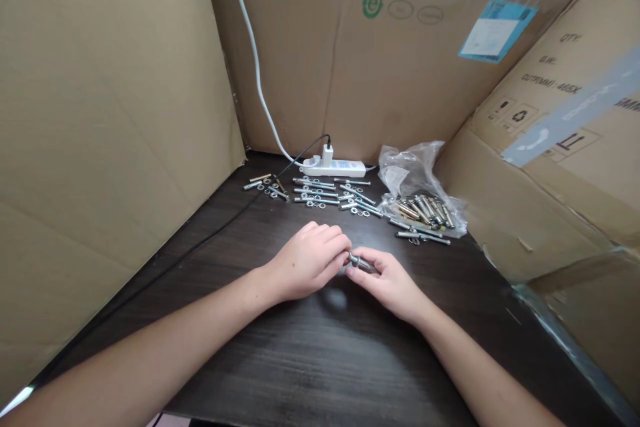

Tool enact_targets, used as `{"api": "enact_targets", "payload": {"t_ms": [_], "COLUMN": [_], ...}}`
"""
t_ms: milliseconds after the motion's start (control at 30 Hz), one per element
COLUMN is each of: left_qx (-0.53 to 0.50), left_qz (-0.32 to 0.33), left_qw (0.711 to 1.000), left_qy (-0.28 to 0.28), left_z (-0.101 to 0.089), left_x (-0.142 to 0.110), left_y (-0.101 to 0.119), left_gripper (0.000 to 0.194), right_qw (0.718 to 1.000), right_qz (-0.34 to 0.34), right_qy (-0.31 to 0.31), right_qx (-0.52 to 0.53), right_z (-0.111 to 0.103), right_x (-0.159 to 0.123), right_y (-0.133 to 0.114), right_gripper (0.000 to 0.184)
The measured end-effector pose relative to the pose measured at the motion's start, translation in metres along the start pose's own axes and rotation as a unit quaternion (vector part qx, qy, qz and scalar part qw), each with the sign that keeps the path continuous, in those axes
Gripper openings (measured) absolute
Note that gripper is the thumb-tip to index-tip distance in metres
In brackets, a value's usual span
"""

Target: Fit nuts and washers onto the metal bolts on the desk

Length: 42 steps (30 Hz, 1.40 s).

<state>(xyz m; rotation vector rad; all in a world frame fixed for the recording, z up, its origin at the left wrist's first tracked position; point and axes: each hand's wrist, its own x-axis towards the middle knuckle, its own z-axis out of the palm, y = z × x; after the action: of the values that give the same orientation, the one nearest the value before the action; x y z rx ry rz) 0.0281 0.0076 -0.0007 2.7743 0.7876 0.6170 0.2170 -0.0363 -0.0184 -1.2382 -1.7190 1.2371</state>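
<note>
My right hand (387,280) grips a metal expansion bolt (361,263) between thumb and fingers, its shaft slanting up to the left above the table. The fingers of my left hand (315,260) are closed round the bolt's left end, hiding its tip; whether a nut sits in that pinch cannot be made out. Beyond my hands lie several loose bolts (316,193) in rows, with nuts and washers (316,205) among them. Further bolts and sleeves (430,210) are heaped on a clear plastic bag (415,170) at the right.
A white power strip (345,168) with a plugged-in charger stands at the back. Its white cord rises up the cardboard wall (300,47), while a black cable (220,227) crosses the dark table (300,360) on the left. Cardboard boxes (550,193) enclose both sides.
</note>
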Motion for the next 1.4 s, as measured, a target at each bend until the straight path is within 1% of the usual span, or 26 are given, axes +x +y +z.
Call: {"api": "enact_targets", "payload": {"t_ms": [167,367,533,733,800,900,1000,1133,1300,1400], "left_qx": [-0.013,-0.035,-0.05,-0.028,-0.027,-0.027,-0.005,0.05,0.127,0.121], "left_qz": [-0.005,-0.034,-0.022,0.0,-0.004,-0.027,-0.046,-0.047,-0.037,-0.039], "left_qw": [1.0,0.999,0.998,0.999,0.999,0.999,0.997,0.993,0.986,0.987], "left_qy": [-0.008,-0.003,-0.012,-0.038,-0.038,-0.036,-0.059,-0.096,-0.099,-0.103], "left_z": [0.001,-0.002,0.0,0.002,0.002,0.002,0.004,0.013,0.024,0.022], "left_x": [0.0,0.001,0.0,-0.001,-0.001,-0.001,-0.002,-0.005,-0.003,-0.001], "left_y": [0.0,0.002,0.002,0.002,0.002,0.001,-0.003,-0.006,-0.005,-0.005], "left_gripper": [0.023,0.021,0.016,0.017,0.016,0.015,0.018,0.025,0.021,0.021], "right_qw": [1.0,1.0,1.0,0.999,0.999,1.0,0.999,0.996,0.992,0.99], "right_qz": [-0.021,-0.018,-0.027,-0.005,-0.002,0.0,-0.002,0.006,0.005,0.008], "right_qy": [-0.014,-0.011,-0.008,-0.006,0.0,0.021,0.051,0.075,0.089,0.095], "right_qx": [-0.017,-0.014,0.01,0.041,0.037,0.019,-0.014,-0.05,-0.091,-0.104], "right_z": [-0.003,-0.003,-0.002,-0.001,-0.001,-0.002,-0.003,-0.002,0.0,0.0], "right_x": [0.0,0.001,0.0,-0.001,-0.001,0.0,0.001,0.002,0.001,0.002], "right_y": [0.0,0.001,0.002,0.003,0.004,0.005,0.006,0.006,0.007,0.007], "right_gripper": [0.024,0.026,0.026,0.029,0.031,0.029,0.024,0.018,0.015,0.016]}}
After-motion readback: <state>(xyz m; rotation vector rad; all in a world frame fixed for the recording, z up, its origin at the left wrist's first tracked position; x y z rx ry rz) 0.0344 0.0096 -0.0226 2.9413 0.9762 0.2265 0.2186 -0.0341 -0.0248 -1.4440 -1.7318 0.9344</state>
